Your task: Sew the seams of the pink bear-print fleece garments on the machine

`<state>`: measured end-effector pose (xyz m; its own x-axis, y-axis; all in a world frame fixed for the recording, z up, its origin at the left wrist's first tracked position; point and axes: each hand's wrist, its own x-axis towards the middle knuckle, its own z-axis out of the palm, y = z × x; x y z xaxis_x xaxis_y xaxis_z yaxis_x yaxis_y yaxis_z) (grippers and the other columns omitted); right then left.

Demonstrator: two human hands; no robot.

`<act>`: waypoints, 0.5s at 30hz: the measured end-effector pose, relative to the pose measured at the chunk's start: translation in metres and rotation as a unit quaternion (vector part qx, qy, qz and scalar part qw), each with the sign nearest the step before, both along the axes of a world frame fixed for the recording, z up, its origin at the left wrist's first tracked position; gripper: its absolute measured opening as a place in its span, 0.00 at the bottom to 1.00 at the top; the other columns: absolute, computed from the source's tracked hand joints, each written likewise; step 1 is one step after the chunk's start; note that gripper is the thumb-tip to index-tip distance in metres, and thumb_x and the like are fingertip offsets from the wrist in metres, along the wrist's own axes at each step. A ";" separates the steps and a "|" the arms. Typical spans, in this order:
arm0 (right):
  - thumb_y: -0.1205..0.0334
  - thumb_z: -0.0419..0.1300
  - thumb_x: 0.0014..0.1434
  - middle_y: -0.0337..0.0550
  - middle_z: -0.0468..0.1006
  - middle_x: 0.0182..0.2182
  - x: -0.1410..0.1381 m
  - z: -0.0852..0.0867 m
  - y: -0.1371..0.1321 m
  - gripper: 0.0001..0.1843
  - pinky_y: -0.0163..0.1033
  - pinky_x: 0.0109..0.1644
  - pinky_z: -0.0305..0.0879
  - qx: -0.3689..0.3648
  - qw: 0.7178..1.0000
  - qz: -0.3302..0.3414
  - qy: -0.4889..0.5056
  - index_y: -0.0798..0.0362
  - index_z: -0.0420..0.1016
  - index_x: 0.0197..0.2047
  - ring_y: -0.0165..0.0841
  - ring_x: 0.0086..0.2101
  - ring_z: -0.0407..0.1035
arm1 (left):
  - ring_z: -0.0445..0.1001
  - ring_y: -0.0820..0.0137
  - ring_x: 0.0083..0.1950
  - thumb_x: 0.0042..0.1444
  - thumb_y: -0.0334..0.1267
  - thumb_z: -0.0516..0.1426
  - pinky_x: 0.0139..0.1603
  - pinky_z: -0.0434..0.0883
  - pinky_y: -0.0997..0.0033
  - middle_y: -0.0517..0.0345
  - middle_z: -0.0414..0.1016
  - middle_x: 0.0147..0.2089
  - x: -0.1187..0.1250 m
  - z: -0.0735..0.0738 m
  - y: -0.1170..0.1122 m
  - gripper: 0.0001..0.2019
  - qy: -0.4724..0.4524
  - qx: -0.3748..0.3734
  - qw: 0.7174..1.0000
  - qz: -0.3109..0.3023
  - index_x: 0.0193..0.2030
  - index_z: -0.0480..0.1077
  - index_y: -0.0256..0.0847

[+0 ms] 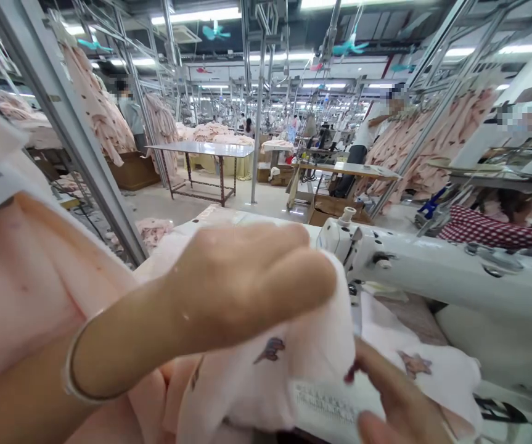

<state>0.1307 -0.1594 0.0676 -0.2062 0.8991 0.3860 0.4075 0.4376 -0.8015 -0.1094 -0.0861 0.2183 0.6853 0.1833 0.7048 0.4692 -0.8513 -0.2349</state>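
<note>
My left hand (pixel 242 280) is raised close to the camera, fingers closed round a fold of pale pink printed fabric (pixel 256 382). A thin bangle sits on that wrist. My right hand (pixel 395 394) comes in from the lower right, with thumb and fingers pinched on a small white label (pixel 330 404) at the fabric's edge. More of the pink fabric drapes over my left forearm and lies under the arm of the white sewing machine (pixel 432 265).
A slanted metal post (pixel 62 117) stands at left. A long table (pixel 201 149) stands behind, among racks of hanging pink garments (pixel 103 117). A person (pixel 362 142) stands at a far bench. Red checked cloth (pixel 487 231) lies at right.
</note>
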 end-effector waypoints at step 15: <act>0.57 0.55 0.63 0.43 0.76 0.39 -0.030 0.078 0.027 0.10 0.38 0.41 0.71 0.214 0.968 -0.126 0.035 0.43 0.72 0.47 0.34 0.37 0.73 | 0.71 0.75 0.31 0.62 0.31 0.49 0.27 0.64 0.75 0.60 0.72 0.43 0.025 -0.019 -0.011 0.03 0.024 -0.165 0.986 0.010 0.39 0.62 0.42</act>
<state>0.1011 -0.1328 0.1460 0.0400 0.6721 0.7394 0.4959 0.6290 -0.5987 -0.0847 -0.0976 0.1997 0.7103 0.4111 0.5714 0.4824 -0.8754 0.0302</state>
